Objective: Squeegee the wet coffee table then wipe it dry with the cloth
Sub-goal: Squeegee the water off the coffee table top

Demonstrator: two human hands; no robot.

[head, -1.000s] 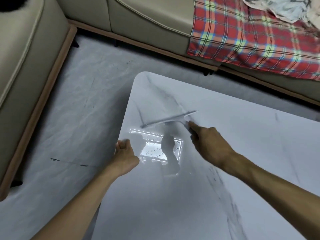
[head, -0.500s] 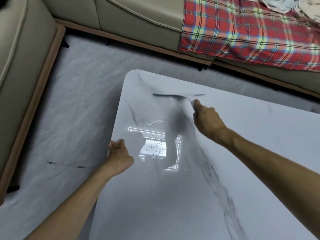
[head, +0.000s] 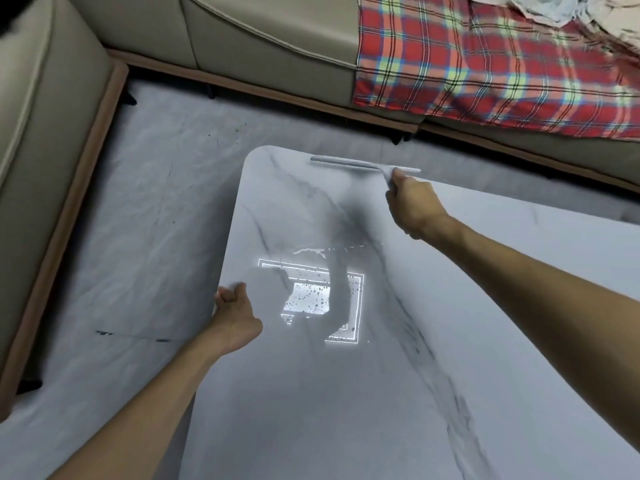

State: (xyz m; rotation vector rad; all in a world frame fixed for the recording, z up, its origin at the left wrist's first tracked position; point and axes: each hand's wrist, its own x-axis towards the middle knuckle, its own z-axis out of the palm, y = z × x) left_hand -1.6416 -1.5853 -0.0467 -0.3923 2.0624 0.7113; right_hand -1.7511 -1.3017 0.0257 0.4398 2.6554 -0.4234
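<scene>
Beige sofa (head: 270, 39) sections wrap two sides of a pale marbled floor (head: 145, 209), one seat draped with a red plaid blanket (head: 485, 67). Nearer lies the white marble-look tabletop (head: 346, 393), its glossy surface mirroring a ceiling light amid water droplets (head: 308, 299). Right hand (head: 414, 206) is closed round the handle of a pale squeegee (head: 360, 165), whose blade sits along the far edge near the rounded corner. Left hand (head: 235, 310) curls loosely at the left edge, holding nothing
</scene>
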